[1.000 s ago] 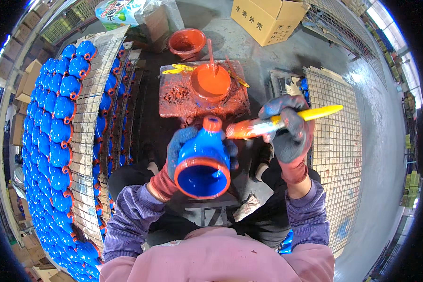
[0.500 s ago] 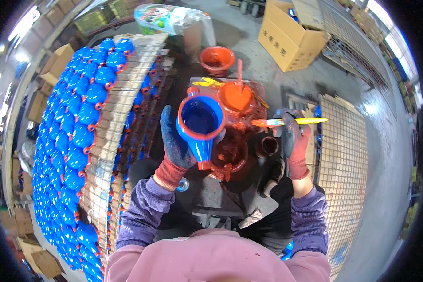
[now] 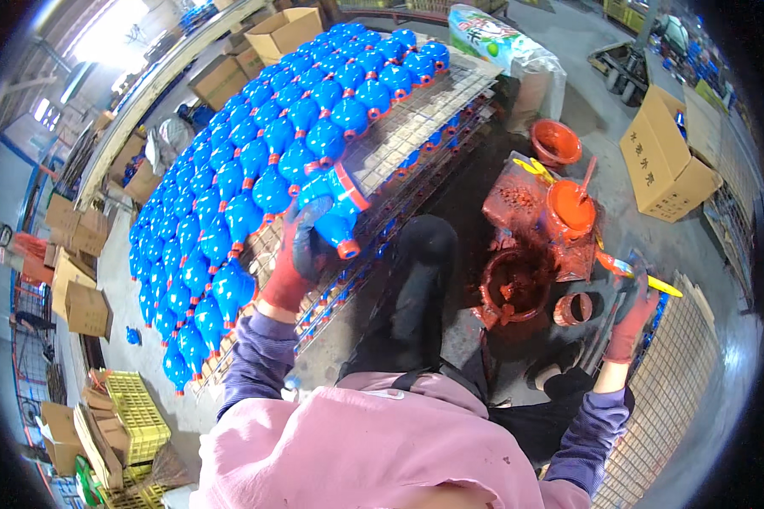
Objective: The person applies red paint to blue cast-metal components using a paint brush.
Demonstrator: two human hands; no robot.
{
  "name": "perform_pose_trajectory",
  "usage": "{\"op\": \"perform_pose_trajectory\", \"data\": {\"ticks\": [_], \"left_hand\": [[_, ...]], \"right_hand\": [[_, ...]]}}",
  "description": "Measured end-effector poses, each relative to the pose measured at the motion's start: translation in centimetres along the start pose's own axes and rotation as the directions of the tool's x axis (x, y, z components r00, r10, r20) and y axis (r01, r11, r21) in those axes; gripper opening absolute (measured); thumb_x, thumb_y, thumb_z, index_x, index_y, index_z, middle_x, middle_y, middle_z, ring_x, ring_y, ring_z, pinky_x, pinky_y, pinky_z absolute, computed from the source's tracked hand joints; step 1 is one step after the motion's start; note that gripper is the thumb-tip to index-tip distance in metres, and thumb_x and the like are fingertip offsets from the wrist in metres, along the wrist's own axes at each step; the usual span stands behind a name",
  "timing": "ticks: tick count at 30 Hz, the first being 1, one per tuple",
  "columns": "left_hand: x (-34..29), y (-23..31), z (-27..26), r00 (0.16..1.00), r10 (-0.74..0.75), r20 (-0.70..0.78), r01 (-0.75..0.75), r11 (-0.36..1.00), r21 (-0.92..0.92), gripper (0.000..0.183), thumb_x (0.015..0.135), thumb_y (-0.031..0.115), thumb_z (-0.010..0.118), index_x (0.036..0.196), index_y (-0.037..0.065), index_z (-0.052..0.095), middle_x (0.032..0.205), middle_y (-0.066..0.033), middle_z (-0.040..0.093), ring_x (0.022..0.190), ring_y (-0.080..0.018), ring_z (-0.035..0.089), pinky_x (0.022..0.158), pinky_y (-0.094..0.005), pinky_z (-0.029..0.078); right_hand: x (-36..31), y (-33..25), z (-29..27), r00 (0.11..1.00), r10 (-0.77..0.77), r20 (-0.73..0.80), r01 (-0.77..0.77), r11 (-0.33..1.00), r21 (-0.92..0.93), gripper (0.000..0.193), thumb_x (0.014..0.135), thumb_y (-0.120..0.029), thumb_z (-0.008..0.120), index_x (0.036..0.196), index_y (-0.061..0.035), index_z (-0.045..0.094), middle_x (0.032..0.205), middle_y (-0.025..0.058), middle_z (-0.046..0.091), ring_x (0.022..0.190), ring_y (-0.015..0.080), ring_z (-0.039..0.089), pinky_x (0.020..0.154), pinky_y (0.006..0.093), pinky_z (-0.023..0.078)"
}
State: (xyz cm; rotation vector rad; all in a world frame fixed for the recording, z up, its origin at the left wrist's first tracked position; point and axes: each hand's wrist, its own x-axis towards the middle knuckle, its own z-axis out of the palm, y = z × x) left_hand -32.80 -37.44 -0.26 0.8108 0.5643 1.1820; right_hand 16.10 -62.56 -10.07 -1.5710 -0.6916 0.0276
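My left hand (image 3: 301,259), in a dark-palmed glove with a red cuff, is closed round a blue pump casing (image 3: 335,216) with red-painted rims. It holds the casing tilted at the near edge of the rack, beside many similar blue casings (image 3: 259,157) standing in rows. Off to the right, my gloved right hand (image 3: 630,307) grips a paintbrush (image 3: 666,288) with a yellow handle and red-orange bristle end. Near the brush tip stands a bowl of orange-red paint (image 3: 569,212) with a stick in it. A paint-caked basin (image 3: 518,284) and a small cup (image 3: 573,309) sit nearer me.
The casings stand on a board-covered wire rack (image 3: 450,97); lower layers hold more. Another wire rack (image 3: 675,382) is at my right. Behind the paint are a red bowl (image 3: 556,142), a plastic sack (image 3: 505,51) and a cardboard box (image 3: 666,157). Yellow crates (image 3: 136,416) stand lower left.
My view and body have turned left. The left hand has carried the casing from in front of me to the left rack and tipped it; the brush stays in my right hand.
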Motion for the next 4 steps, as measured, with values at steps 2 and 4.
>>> {"op": "perform_pose_trajectory", "data": {"ticks": [2, 4], "left_hand": [[-2.3, 2.8, -1.9, 0.985, 0.104, -0.137, -0.022, 0.864, 0.502, 0.055, 0.081, 0.019, 0.069, 0.127, -0.002, 0.048, 0.114, -0.0097, 0.061, 0.1, -0.0207, 0.062, 0.087, -0.0328, 0.051], [-3.0, 4.0, -6.0, 0.98, 0.104, -0.172, 0.012, 0.823, 0.568, 0.063, 0.078, 0.017, 0.072, 0.131, -0.002, 0.045, 0.116, -0.0096, 0.06, 0.103, -0.0205, 0.061, 0.089, -0.0323, 0.049]], "right_hand": [[-0.4, -0.2, -0.2, 0.995, 0.101, -0.001, -0.1, 0.991, 0.094, 0.029, 0.092, -0.016, 0.057, 0.112, 0.0041, 0.066, 0.103, 0.0079, 0.065, 0.088, 0.0131, 0.059, 0.081, 0.0277, 0.048], [-1.2, -0.7, -0.2, 0.955, 0.29, 0.069, -0.297, 0.912, 0.282, 0.035, 0.091, -0.018, 0.062, 0.12, 0.0022, 0.063, 0.106, 0.0082, 0.065, 0.09, 0.0172, 0.06, 0.087, 0.0314, 0.047]]}}
